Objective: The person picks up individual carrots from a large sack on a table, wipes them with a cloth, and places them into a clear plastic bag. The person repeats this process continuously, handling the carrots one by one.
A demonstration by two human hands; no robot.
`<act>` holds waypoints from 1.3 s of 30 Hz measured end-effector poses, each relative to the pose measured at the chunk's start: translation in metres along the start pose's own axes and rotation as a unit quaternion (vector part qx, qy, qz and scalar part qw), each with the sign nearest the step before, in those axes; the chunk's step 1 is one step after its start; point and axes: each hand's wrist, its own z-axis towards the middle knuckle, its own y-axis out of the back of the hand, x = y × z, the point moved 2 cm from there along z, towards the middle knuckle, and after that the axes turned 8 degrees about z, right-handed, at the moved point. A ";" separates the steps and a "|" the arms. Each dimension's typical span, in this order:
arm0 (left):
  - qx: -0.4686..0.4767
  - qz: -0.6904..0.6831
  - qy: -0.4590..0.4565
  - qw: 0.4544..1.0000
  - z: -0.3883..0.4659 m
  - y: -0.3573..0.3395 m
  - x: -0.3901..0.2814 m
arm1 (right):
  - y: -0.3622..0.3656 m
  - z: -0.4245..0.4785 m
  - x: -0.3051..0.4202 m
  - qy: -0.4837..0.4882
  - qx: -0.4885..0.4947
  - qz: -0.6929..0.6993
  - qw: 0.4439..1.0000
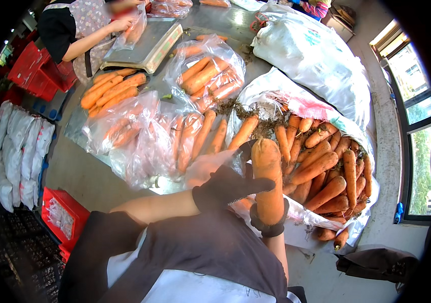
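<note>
A large, soil-marked carrot (267, 163) stands nearly upright before my chest, its broad crown end on top. My right hand (270, 217), in a dark glove, holds its lower end. My left hand (226, 187), also gloved, grips it from the side, with one digit across the front and others partly hidden behind. Just right of both hands, an open white woven sack (304, 216) is filled with loose carrots (319, 166), some with dirt and roots on them. Left of the hands lie clear plastic bags (143, 144) with carrots inside.
Beyond these are another bag of carrots (211, 79), a carrot pile (113, 91) and a flat weighing scale (143, 41). Across the table, a person (83, 34) handles a bagged portion. A full white sack (314, 57) lies at back right. Red crates (37, 72) stand left.
</note>
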 end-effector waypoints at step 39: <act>-0.046 -0.108 -0.014 0.993 0.018 -0.014 0.007 | 0.060 -0.026 0.019 0.047 -0.046 0.292 0.954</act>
